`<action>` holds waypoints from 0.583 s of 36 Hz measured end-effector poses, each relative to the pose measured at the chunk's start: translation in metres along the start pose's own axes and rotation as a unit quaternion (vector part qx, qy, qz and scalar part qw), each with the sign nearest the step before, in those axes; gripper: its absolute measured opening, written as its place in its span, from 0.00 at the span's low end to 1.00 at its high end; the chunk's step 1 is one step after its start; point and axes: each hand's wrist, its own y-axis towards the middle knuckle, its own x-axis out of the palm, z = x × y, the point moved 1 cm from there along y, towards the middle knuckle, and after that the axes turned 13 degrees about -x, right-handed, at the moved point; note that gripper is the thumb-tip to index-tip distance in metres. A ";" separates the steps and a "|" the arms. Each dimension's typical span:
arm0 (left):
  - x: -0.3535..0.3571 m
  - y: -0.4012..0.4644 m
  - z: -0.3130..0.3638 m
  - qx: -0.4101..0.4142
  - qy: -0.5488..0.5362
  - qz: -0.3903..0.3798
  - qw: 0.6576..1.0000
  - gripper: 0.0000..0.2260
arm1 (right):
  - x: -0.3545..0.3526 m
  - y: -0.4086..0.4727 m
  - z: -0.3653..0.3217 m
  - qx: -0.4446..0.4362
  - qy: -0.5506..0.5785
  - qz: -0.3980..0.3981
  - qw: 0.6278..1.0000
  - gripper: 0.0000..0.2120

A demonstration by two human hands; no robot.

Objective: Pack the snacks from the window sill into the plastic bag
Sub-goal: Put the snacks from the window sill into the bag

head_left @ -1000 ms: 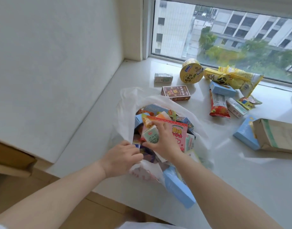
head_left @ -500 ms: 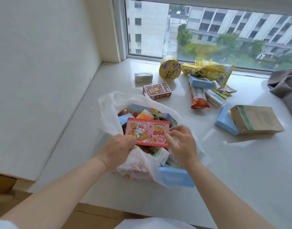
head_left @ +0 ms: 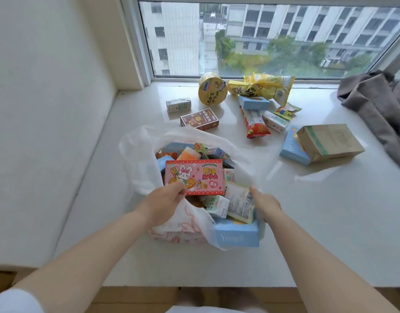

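Head view: left hand fingers pinch pink box plus rim of plastic bag, likely keeping mouth open. Right hand slack, empty, at bag's 3 o'clock edge. Loose snacks wait at 12–2 o'clock on window sill.

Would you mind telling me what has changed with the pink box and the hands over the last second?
The pink box was turned flat on top of the bag. The right hand let go; the left hand now pinches its corner. Sill snacks stayed put.
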 end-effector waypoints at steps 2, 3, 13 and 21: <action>-0.001 0.000 0.003 0.014 0.028 -0.015 0.999 0.07 | 0.007 -0.005 -0.002 -0.034 -0.021 -0.024 0.999 0.26; -0.002 0.000 0.005 0.023 0.052 -0.020 0.998 0.10 | 0.008 -0.008 -0.003 -0.049 -0.029 -0.032 0.998 0.25; -0.002 -0.022 0.022 -0.063 0.278 -0.145 0.947 0.18 | -0.005 -0.024 0.024 -0.155 0.017 -0.094 0.983 0.10; 0.019 -0.056 0.032 -0.055 0.285 -0.153 0.945 0.07 | -0.008 -0.025 0.047 -0.118 -0.128 -0.017 0.985 0.23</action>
